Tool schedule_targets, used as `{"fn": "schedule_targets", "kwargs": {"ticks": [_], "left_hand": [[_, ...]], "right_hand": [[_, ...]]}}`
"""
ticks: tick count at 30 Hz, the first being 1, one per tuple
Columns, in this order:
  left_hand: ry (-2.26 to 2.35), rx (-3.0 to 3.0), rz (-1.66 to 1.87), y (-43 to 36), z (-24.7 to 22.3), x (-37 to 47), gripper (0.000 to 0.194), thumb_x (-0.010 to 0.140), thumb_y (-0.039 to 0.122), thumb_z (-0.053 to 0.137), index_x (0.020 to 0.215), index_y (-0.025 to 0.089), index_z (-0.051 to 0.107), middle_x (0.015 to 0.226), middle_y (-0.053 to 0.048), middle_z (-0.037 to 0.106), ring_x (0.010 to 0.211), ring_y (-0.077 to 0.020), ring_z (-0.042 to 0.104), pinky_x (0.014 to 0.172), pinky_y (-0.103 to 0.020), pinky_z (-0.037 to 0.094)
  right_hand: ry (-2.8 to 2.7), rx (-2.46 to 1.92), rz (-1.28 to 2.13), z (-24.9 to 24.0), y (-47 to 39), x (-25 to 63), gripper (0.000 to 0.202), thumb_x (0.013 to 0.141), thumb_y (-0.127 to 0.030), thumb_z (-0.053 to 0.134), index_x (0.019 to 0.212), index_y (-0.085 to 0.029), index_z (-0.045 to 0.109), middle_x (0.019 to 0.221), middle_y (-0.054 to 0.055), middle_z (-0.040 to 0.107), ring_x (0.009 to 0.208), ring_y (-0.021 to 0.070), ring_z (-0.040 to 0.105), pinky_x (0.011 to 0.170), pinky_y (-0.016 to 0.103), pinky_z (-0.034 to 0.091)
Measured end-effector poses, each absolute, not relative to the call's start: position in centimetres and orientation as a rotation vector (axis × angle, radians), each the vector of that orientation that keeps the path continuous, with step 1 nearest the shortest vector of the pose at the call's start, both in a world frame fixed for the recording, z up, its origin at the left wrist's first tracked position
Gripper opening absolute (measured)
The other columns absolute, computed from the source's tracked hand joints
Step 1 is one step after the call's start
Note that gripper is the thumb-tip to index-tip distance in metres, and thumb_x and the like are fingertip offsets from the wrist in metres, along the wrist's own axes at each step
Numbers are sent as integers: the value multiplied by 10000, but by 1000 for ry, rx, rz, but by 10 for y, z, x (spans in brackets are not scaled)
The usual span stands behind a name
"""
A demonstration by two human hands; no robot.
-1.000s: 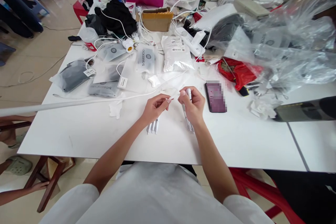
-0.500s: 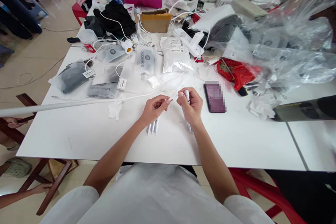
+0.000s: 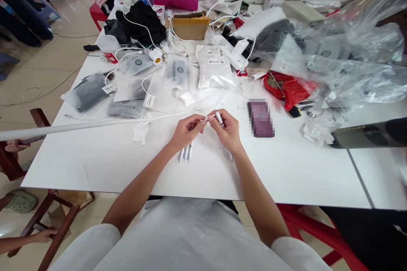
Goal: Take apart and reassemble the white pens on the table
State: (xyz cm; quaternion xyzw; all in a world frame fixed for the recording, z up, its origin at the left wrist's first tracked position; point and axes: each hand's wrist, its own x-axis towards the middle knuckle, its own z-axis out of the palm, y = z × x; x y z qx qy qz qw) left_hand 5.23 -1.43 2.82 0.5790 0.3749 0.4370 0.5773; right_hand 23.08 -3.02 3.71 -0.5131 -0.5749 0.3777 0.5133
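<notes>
My left hand is closed in a pinch, its fingertips meeting those of my right hand over a small part too hidden to name. My right hand is wrapped round a white pen-like tube, whose upper end sticks out between thumb and fingers. Several similar white tubes lie side by side on the white table, just below my left hand. Another whitish tube end shows beneath my right wrist.
A phone lies right of my hands. Beyond them are plastic-wrapped packets, a white parcel, cables and a red bag. A white cable crosses at left. Another person's hand shows at the left edge.
My right hand has moved left with the white tube, and its fingertips now meet those of my left hand. The tube leans more to the left. The other person's hands have shifted slightly.
</notes>
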Motion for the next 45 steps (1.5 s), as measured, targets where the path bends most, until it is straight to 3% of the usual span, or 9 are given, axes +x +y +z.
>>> {"fn": "schedule_targets", "kwargs": {"ticks": [10, 15, 21, 24, 29, 32, 35, 39, 45], "left_hand": [[705, 1319, 859, -3, 22, 36, 380, 1031, 387, 601, 1305, 219, 803, 961, -78, 733, 721, -153, 491, 667, -312, 410], [630, 1263, 713, 2, 26, 31, 409, 1005, 347, 660, 1387, 256, 777, 1134, -109, 732, 761, -149, 513, 694, -319, 424], [586, 1145, 659, 2, 27, 31, 395, 991, 384, 749, 1347, 220, 796, 1106, -129, 736, 797, -147, 578, 712, -319, 456], [573, 1073, 666, 3, 28, 31, 389, 971, 377, 784, 1316, 199, 807, 1095, -136, 750, 837, -158, 621, 752, -324, 489], [595, 1032, 639, 4, 27, 33, 405, 952, 397, 809, 1305, 199, 786, 1062, -129, 760, 768, -139, 637, 662, -286, 462], [608, 1015, 647, 4, 27, 34, 375, 959, 409, 808, 1263, 191, 779, 991, -108, 763, 708, -112, 590, 635, -269, 424], [626, 991, 652, 4, 28, 35, 322, 946, 411, 822, 1156, 170, 788, 976, -107, 764, 701, -108, 577, 648, -272, 423], [589, 953, 649, 4, 29, 35, 277, 958, 388, 802, 1126, 169, 783, 1031, -123, 777, 770, -132, 609, 721, -294, 461], [519, 889, 660, 5, 31, 35, 285, 895, 230, 764, 1172, 169, 797, 1195, -184, 803, 986, -224, 704, 810, -340, 490]], "right_hand": [[-1356, -1243, 976, 34, -26, 239, 352, 971, -575, 738, 939, -224, 746, 660, -46, 528, 593, 112, 407, 576, 277, 328], [-1276, -1190, 1056, 35, -22, 246, 360, 930, -577, 780, 881, -224, 732, 646, -46, 551, 590, 113, 452, 568, 270, 354], [-1202, -1120, 1199, 38, -18, 251, 322, 916, -529, 815, 872, -224, 721, 639, -56, 529, 545, 91, 444, 529, 259, 379], [-1173, -1081, 1253, 38, -17, 252, 299, 908, -516, 828, 932, -226, 763, 709, -42, 604, 524, 75, 442, 508, 259, 407], [-1183, -1052, 1268, 43, -18, 251, 275, 936, -500, 803, 947, -226, 790, 1050, 44, 804, 517, 56, 417, 508, 274, 483], [-1185, -1043, 1231, 45, -19, 249, 261, 939, -477, 809, 921, -218, 786, 1052, 59, 830, 497, 57, 419, 507, 285, 498], [-1187, -1041, 1183, 42, -19, 247, 251, 934, -468, 819, 936, -219, 792, 1035, 65, 836, 510, 75, 534, 514, 291, 515], [-1158, -992, 1203, 35, -18, 243, 246, 934, -458, 824, 975, -217, 793, 1016, 74, 827, 707, 161, 746, 572, 295, 570], [-1157, -1054, 1144, 36, -19, 243, 268, 920, -478, 835, 966, -218, 788, 986, 68, 825, 797, 191, 792, 616, 296, 589]]}}
